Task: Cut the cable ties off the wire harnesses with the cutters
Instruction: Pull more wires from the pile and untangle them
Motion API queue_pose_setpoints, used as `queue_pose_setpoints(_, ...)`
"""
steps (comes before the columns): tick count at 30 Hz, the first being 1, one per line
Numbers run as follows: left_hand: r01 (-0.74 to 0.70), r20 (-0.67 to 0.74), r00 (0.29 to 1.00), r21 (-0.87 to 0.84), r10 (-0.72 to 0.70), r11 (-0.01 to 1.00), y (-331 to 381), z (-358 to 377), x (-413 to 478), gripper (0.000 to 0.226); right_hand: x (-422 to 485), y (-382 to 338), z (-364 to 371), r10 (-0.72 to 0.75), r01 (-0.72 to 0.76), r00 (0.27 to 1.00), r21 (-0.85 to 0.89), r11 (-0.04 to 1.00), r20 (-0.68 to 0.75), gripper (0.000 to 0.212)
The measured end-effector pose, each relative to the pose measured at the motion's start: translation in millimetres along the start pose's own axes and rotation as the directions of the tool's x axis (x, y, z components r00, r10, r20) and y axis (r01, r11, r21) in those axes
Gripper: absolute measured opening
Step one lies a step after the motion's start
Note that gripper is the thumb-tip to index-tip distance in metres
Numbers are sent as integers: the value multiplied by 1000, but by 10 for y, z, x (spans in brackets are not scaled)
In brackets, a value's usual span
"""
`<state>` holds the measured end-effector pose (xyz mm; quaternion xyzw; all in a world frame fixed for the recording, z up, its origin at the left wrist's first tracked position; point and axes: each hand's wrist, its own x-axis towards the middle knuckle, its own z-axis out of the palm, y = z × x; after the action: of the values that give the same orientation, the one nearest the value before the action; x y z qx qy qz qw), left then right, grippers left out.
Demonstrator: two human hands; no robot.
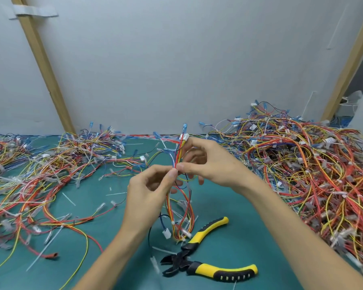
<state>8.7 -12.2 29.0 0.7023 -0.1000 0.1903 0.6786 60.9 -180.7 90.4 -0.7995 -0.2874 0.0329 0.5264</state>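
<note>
A wire harness (pixel 179 208) of red, yellow, white and blue wires hangs upright in the middle of the view. My left hand (pixel 147 191) pinches it at mid-height between thumb and fingers. My right hand (pixel 205 162) pinches the same spot with its thumb, and its fingers hold the upper part near the white connector (pixel 184 136). A small white cable tie (pixel 173 223) still binds the lower loop. The yellow-and-black cutters (pixel 199 258) lie on the green mat below my hands, jaws apart, untouched.
A big heap of harnesses (pixel 302 164) fills the right side of the green mat (pixel 105 233). A flatter spread of wires (pixel 40 174) covers the left. Cut tie scraps (pixel 68 198) lie scattered on the mat. A grey wall with wooden battens stands behind.
</note>
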Motion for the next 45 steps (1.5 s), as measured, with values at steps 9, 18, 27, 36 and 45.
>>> queue_pose_setpoints(9, 135, -7, 990, -152, -137, 979, 13, -50, 49, 19, -22, 76, -17, 56, -62, 994, 69, 996, 90, 26)
queue_pose_setpoints(18, 233, 43, 973, -191, -229, 954, -4, -48, 54, 21, -11, 92, 84, 122, -123, 992, 39, 992, 35, 23)
queue_pose_setpoints(27, 185, 20, 983, -174, -185, 967, -16, -18, 43, 18, -15, 92, 84, 113, -114, 993, 41, 993, 34, 25)
queue_pose_setpoints(36, 196, 13, 981, -81, -196, 977, -20, -5, 42, 22, -6, 114, 128, 164, -164, 986, 57, 985, -3, 27)
queue_pose_setpoints(45, 452, 350, 873, -322, -339, 832, 18, 71, -29, 23, 3, 93, -185, 267, -177, 912, 287, 941, -312, 29)
